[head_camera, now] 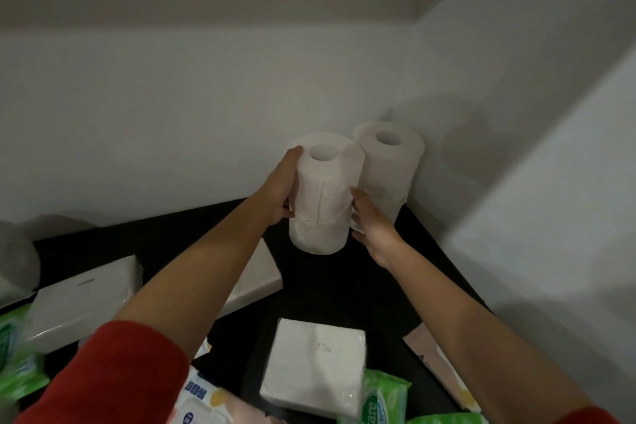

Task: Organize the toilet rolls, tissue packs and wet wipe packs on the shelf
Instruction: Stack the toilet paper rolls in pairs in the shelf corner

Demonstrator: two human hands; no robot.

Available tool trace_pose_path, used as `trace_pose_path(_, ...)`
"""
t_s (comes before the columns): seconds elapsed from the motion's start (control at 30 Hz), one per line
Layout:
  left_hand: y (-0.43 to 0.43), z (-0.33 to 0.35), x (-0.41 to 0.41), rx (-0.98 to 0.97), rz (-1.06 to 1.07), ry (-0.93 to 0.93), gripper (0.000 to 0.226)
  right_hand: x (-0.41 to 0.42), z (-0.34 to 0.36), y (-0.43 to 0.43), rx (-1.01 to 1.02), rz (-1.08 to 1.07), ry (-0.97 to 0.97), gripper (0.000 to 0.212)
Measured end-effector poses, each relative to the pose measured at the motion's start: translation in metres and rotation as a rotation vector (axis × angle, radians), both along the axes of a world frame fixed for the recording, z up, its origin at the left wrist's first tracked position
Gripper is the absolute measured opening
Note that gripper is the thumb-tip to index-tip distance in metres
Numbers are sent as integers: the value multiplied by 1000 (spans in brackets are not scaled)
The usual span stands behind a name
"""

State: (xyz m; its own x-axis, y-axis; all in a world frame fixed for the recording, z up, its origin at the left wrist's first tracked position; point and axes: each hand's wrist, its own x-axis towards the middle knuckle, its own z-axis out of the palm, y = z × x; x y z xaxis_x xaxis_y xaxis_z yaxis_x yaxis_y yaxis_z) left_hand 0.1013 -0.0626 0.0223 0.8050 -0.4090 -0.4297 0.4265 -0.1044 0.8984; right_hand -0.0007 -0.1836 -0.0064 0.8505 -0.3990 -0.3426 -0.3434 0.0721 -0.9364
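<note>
- Red sleeves (pixel 113 379) cover both upper forearms at the near edge of the view; the forearms beyond them are bare.
- Green wet wipe packs (pixel 385 399) lie at the near right, just right of the square tissue pack. Another green pack (pixel 13 354) lies at the near left edge.
- White and blue pack (pixel 203 396): lies at the near centre, partly under the left arm. Its print is too blurred to read.
- Square tissue pack (pixel 316 365): lies flat on the dark shelf (pixel 344 286), between the two forearms.
- Pale pink pack (pixel 437 365): lies against the right wall, partly hidden by the right forearm.
- Long white tissue pack (pixel 82 299): lies flat at the left. A second white pack (pixel 258 279) lies behind the left forearm, which hides most of it.
- Right hand (pixel 371 227): fingers nearly straight, laid against the right side of the near stack where the two rolls meet. It is not wrapped round a roll.
- Left hand (pixel 278 193): curled round the left side of the upper roll (pixel 327 182), fingertips up at its top rim.
- Near stack: the upper roll stands upright on the lower roll (pixel 316 234), core hole facing up. The stack stands on the shelf, towards the far right corner.
- Corner stack of toilet rolls (pixel 389 162): stands upright in the far right corner, touching the upper roll on its right side. Its lower roll is mostly hidden.
</note>
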Motion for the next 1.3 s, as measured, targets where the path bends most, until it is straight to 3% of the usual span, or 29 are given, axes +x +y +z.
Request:
trace_pose_path(0.43,2,2,-3,48,61,-43,73,-4,2,0,2,-29,20,50)
trace_pose_path(0.57,10,7,-11,102,147,-107,74,-11,0,0,-39,-130,-5,19)
trace_pose_path(0.7,27,13,-23,156,222,-146,73,-22,0,5,-57,-173,-37,13)
trace_pose_path(0.73,33,13,-27,181,222,-171,71,-24,-2,6,-52,-169,-46,22)
trace_pose_path(0.83,51,10,-45,248,199,-274,62,-31,-2,15,-61,-133,-45,44)
trace_pose_path(1.1,104,0,-94,398,294,-434,46,-41,2,65,-148,42,-76,45)
trace_pose_path(1.3,167,-6,-128,616,270,-632,38,-42,5,114,-189,193,-73,24)
